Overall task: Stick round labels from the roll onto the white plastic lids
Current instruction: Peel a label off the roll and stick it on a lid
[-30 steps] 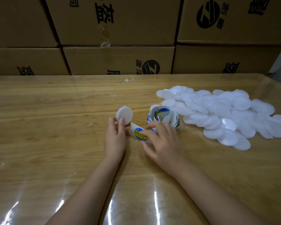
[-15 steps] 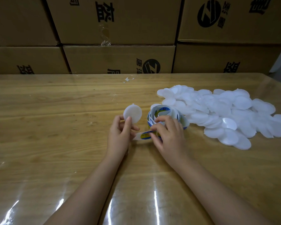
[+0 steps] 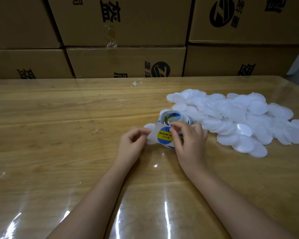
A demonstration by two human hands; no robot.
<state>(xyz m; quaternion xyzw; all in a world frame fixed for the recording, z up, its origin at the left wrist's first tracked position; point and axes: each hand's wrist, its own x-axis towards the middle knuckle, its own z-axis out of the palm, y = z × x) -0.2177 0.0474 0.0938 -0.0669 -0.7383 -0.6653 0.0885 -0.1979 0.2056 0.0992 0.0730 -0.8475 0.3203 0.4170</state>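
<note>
now you hold one white lid [image 3: 151,137] in your left hand [image 3: 132,144]. its fingers [image 3: 141,131] are curled and pinch only the left edge, i think so that the flat face looks toward you and the right part is free for sticking. the round label [image 3: 164,135], yellow and blue, lies over this right part of the lid, between your two hands. your right hand [image 3: 188,142] pinches the label's right edge with thumb and forefinger, and the other fingers are loosely bent and hold nothing. the fingertips cover that edge, so i cannot tell if the label is already pressed on the lid or is only held in front of it. the roll [image 3: 173,117] stands on the table [image 3: 59,126] just behind your hands, probably so the next label is a short reach. the pile of lids [image 3: 240,118] lies on your right side, touching the roll, and waits without labels.
</note>
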